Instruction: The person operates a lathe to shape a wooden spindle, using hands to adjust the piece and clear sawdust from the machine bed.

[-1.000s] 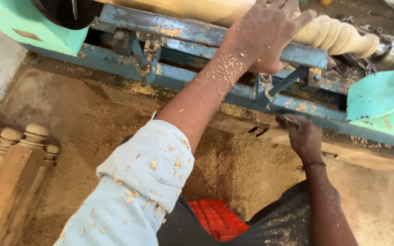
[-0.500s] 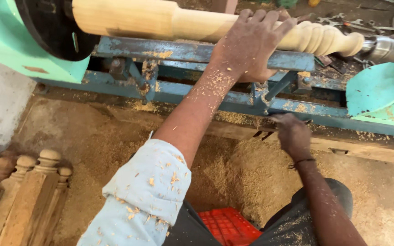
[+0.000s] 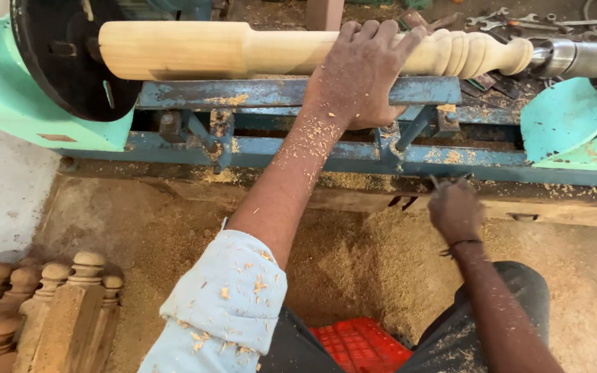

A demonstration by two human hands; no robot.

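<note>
On the teal-and-blue wood lathe (image 3: 278,148), one long pale turned wooden spindle (image 3: 271,50) sits between the black round faceplate (image 3: 57,65) on the left and the steel tailstock centre (image 3: 575,59) on the right.

Left hand (image 3: 361,72): lies palm-down on the spindle's mid-section, fingers (image 3: 374,34) spread and draped over the top. It rests there rather than clamps.

Right hand (image 3: 456,211): low, at the front edge of the lathe bed, closed in a fist. Something small and dark pokes out above the knuckles; I cannot tell what it is.

Progress, as I read it:
- Right end is done: stacked beads and a rounded knob, clean profile.
- Middle is turned round and smooth.
- Left end is a thicker plain cylinder with no detail; it may be the base or still to cut.
- No motion blur on the wood, so the lathe looks stopped, and the hand on it suggests checking the surface.
- Piece not yet dismounted.

Counts:
- 1 spindle on the lathe.
- Finished turned wooden balusters with square bases (image 3: 43,304), stacked at lower left on the floor: about 5 knob tops visible; the stack is cut by the frame edge, so there could be more.
- 1 red plastic crate (image 3: 361,345) below the person.
- Loose spanners and tools (image 3: 513,17) behind the lathe, too cluttered to count.
- Heaped tan sawdust (image 3: 354,269) covers the floor and dusts the pale blue sleeve (image 3: 222,304).
</note>
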